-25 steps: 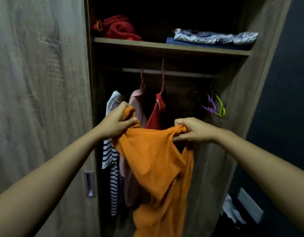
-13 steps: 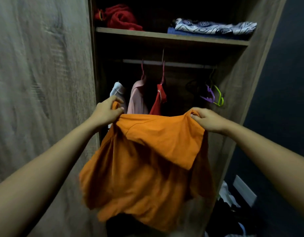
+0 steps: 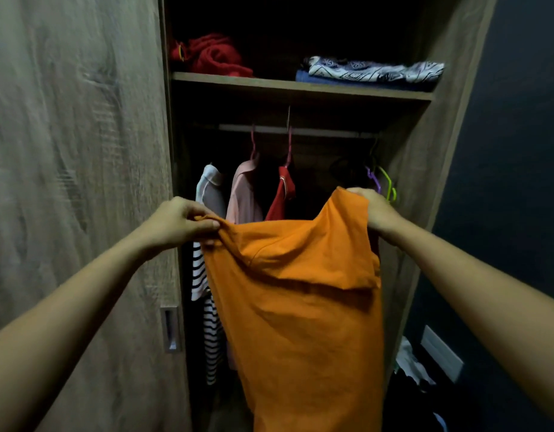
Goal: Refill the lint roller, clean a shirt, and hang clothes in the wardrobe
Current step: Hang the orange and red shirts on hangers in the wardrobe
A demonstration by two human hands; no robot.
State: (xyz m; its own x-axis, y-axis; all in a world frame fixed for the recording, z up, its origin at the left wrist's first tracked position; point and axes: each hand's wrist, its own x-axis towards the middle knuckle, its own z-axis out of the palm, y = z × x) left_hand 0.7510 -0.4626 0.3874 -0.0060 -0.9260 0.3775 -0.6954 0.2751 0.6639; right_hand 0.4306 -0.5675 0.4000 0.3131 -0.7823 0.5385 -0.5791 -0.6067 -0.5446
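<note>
An orange shirt (image 3: 300, 307) hangs spread out in front of the open wardrobe (image 3: 300, 88). My left hand (image 3: 176, 219) pinches its upper left edge. My right hand (image 3: 375, 210) grips its upper right corner, a little higher. Behind the shirt a striped top (image 3: 204, 275), a pink shirt (image 3: 243, 194) and a red shirt (image 3: 282, 194) hang from the rail (image 3: 316, 131). Empty purple and green hangers (image 3: 383, 185) hang at the rail's right end, just past my right hand. No lint roller shows.
A sliding wooden door (image 3: 82, 182) with a recessed handle (image 3: 169, 328) stands at the left. On the shelf lie a red garment (image 3: 213, 56) and folded patterned cloths (image 3: 372, 71). Loose clothes (image 3: 413, 366) lie on the floor at the lower right by a dark wall.
The bunched shirt has been shaken out and now hangs flat and long. My hands have moved apart, the right one rising toward the hangers.
</note>
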